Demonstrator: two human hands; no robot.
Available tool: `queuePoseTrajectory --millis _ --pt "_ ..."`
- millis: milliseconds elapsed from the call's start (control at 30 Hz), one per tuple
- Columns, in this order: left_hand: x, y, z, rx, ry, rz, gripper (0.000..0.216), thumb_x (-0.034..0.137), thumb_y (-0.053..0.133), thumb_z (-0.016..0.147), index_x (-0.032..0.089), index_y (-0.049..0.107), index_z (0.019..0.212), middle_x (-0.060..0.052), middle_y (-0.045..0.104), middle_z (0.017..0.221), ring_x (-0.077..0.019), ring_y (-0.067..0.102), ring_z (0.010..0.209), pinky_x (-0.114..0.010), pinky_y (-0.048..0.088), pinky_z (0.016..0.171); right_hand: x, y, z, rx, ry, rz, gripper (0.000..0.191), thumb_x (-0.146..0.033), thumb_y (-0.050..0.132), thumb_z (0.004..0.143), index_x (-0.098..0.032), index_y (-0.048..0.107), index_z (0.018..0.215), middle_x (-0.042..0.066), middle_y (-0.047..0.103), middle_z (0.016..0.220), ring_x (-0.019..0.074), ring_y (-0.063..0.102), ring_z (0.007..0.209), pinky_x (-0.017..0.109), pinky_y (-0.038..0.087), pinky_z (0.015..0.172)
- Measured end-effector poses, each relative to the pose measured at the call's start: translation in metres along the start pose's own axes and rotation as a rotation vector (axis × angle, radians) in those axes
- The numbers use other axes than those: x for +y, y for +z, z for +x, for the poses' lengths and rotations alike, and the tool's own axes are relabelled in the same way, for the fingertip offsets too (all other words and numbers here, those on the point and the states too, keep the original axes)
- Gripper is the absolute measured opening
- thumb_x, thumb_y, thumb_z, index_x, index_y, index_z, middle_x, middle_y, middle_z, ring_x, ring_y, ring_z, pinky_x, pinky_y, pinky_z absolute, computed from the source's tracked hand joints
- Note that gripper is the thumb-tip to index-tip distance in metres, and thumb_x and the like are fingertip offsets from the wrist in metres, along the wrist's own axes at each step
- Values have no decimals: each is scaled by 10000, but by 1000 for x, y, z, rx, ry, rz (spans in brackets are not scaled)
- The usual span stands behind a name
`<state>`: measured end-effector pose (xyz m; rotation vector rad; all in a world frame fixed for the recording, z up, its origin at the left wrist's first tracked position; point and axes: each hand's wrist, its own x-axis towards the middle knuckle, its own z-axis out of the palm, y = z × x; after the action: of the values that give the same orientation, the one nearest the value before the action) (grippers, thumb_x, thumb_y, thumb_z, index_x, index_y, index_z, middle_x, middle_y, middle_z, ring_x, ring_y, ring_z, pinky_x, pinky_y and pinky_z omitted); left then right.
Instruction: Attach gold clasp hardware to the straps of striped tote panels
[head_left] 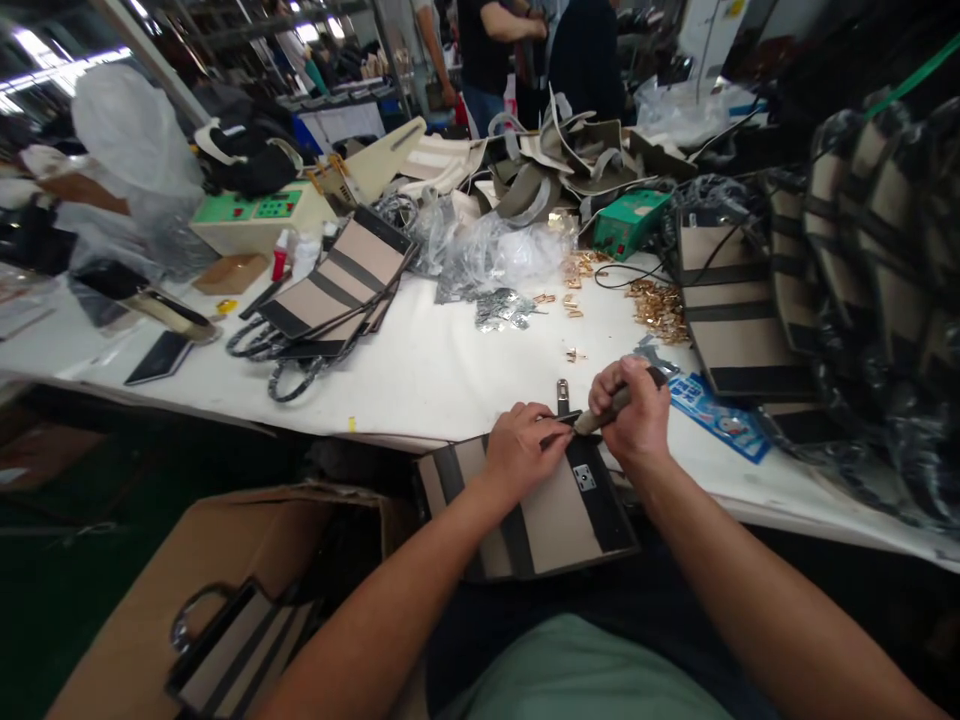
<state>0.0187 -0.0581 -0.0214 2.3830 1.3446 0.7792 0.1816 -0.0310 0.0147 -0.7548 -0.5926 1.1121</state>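
Note:
A beige handbag [559,510] with dark stripes lies partly on the table edge and partly over my lap. My left hand [525,450] is closed on the bag's upper edge, its fingertips pinching the dark border. A metal plate [584,478] with holes is set in the bag's dark band. In my right hand [634,410] is a thick grey-brown screwdriver [609,408], gripped in a fist and slanting down to the left. Its tip meets the bag edge beside my left fingertips, where the contact is hidden. Just beyond the edge, a metal clasp piece [563,396] sticks up.
Stacked bags [330,285] lie left on the white table [420,360], and wrapped bags [739,310] stand right. Gold fittings [660,308], metal plates [504,308] and a green box [632,222] sit behind. A cardboard box [180,560] holding a bag is at lower left. People stand beyond.

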Motion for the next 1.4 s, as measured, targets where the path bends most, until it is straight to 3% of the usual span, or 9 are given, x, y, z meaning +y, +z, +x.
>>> queuePoseTrajectory --millis 133,267,400,500,633,733,1000,1267,1400 --pt "-3 0 1 -8 1 -45 115 299 709 934 286 802 1001 -29 742 1081 -209 655 982 -365 513 875 1 -1 -3 16 7 48 366 -387 726 836 -216 453 660 -72 424 593 76 402 421 212 306 370" --pt "-3 1 0 -19 -9 -91 127 322 693 950 265 790 1010 -38 751 1098 -215 658 1002 -367 511 912 4 0 -15 -106 -96 -124 337 -376 680 901 -229 473 680 -60 447 590 103 422 446 240 323 405" --pt "-4 -3 4 -54 -190 -121 285 390 750 895 209 738 1116 -62 758 1078 -233 673 1017 -360 517 932 7 -1 -26 -313 -251 -474 297 -330 645 949 -222 524 700 -20 523 645 141 493 586 301 416 568" --pt "-5 -16 14 -175 -296 -177 346 395 772 850 193 730 1128 -58 766 1095 -222 693 1002 -314 523 901 7 -2 -27 -419 -312 -597 278 -313 634 956 -218 544 710 -11 539 671 151 496 628 320 410 619" --pt "-2 -39 34 -442 -344 -90 318 453 671 888 232 765 1097 -47 780 1101 -233 703 1009 -292 512 826 3 -3 -24 -378 -260 -543 303 -326 621 967 -220 538 696 -18 537 645 151 495 603 320 400 605" --pt "2 -47 46 -557 -402 66 329 484 630 872 247 795 1028 -59 787 1032 -260 705 951 -305 480 734 -1 -4 -23 -352 -214 -473 323 -345 620 977 -224 529 692 -29 542 602 144 485 545 313 389 565" --pt "-4 -46 61 -684 -449 17 441 632 615 816 252 815 915 -16 739 785 -186 640 711 -266 354 558 -11 -9 -21 -356 -111 -497 245 -387 659 964 -227 583 795 -19 620 634 163 562 563 314 447 566" --pt "-2 -43 74 -739 -532 35 468 644 613 794 223 798 882 -38 724 793 -193 623 707 -277 358 568 -4 0 -11 -310 -57 -289 331 -387 699 924 -226 521 697 -41 519 603 126 485 494 286 390 482" --pt "-7 -41 83 -771 -526 22 403 594 694 757 198 770 763 -27 689 722 -194 615 721 -272 382 601 -3 5 -9 -307 -66 -180 355 -383 689 935 -225 503 677 -43 483 593 116 459 467 273 341 430"
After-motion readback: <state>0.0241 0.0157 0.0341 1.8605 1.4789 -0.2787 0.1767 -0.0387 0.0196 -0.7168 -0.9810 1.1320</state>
